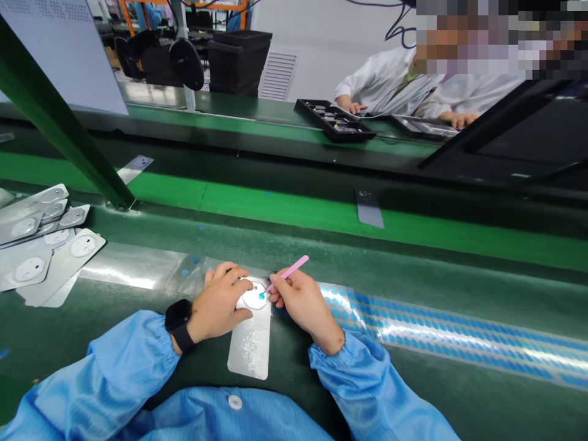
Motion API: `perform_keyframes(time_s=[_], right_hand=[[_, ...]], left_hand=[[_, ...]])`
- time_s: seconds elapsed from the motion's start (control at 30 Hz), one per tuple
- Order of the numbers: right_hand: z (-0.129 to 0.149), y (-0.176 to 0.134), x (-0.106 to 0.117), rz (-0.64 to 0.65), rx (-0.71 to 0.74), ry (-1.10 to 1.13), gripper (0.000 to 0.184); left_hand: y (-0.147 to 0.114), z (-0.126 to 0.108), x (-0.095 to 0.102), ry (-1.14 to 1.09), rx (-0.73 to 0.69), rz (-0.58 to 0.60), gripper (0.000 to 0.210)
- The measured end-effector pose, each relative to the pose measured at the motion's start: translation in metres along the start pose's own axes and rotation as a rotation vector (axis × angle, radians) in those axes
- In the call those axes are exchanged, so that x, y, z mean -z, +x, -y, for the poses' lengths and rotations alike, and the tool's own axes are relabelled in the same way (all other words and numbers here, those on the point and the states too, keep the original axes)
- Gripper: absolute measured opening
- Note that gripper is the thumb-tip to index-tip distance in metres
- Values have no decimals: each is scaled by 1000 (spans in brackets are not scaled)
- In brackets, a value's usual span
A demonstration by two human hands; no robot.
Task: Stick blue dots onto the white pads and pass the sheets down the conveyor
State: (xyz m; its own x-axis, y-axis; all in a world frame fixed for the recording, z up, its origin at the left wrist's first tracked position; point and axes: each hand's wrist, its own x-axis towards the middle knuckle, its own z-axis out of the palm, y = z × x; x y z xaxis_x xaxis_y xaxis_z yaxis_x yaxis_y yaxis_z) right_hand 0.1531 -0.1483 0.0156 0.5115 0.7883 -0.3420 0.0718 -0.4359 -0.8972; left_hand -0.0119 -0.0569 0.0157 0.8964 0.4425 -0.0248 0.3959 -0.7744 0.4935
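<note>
My spread left hand touches one plate, long axis and outlined end toward the bench's far edge; my right hand pinches one tool, perhaps tweezers.

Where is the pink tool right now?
Near the middle of the head view, the pink tool is held in the right hand, its lower end by the blue dot on the plate, right of the left hand.

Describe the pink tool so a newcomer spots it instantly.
On the dark green bench, find the silver plate touched by the left hand. The right hand beside it pinches a slim tool slanting up rightward. Its pink colour sets it apart from the blue-dotted strip nearby.
</note>
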Motion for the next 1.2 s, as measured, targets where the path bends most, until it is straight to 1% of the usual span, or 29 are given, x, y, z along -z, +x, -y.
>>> perform_keyframes(time_s=[0.1,0.3,0.5,0.67,0.77,0.87,1.03,1.2], right_hand=[[0,0,0,-2,1,-1,21],[0,0,-1,-5,28,1,23],[0,-1,-1,-10,43,-25,19],[4,-2,-2,-6,49,-29,15],[5,-2,-1,3,57,-27,13],[2,1,2,49,53,32,15],[-5,7,4,67,33,255,22],[-5,10,2,80,26,323,21]], left_hand=[[0,0,0,19,-1,7,38],[-1,-5,6,69,19,57,36],[-2,-9,9,99,23,105,35],[-3,-12,7,133,-27,83,32],[-4,-14,7,153,-28,71,32],[-4,-17,8,179,-19,80,34],[-2,-19,10,248,-9,100,36],[-1,-21,13,284,23,128,38]])
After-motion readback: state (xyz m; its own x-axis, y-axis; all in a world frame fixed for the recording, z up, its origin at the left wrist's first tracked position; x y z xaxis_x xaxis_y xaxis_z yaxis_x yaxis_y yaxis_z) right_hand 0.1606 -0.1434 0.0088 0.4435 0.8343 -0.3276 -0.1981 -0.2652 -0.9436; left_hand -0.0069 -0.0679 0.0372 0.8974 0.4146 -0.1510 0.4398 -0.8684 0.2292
